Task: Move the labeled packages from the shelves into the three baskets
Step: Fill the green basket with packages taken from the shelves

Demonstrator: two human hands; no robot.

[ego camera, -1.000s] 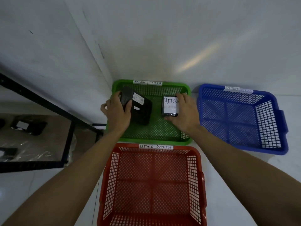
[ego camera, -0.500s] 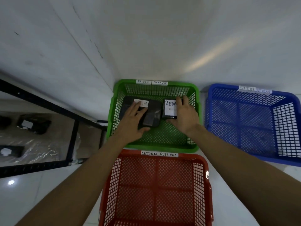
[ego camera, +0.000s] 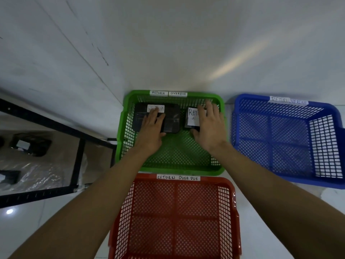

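The green basket (ego camera: 122, 139) stands against the wall and holds two black packages. The larger black package (ego camera: 172, 119) lies flat at its far left, with a white label reading RETURN. My left hand (ego camera: 152, 128) rests flat on it, fingers spread. A smaller black package (ego camera: 192, 118) with a white RETURN label lies at the far right. Over its right side my right hand (ego camera: 210, 126) lies with fingers extended and the thumb at the near edge. The red basket (ego camera: 232, 202) in front and the blue basket (ego camera: 270, 139) to the right hold nothing.
A black metal shelf frame (ego camera: 78, 161) stands at the left, lined with clear plastic. On it lie a black labeled package (ego camera: 31, 144) and another (ego camera: 9, 176) at the left edge. White wall behind the baskets, glossy white floor around them.
My left hand laid the larger package flat in the green basket and spread its fingers on top. My right hand set the smaller package down and loosened over it. The camera moved closer.
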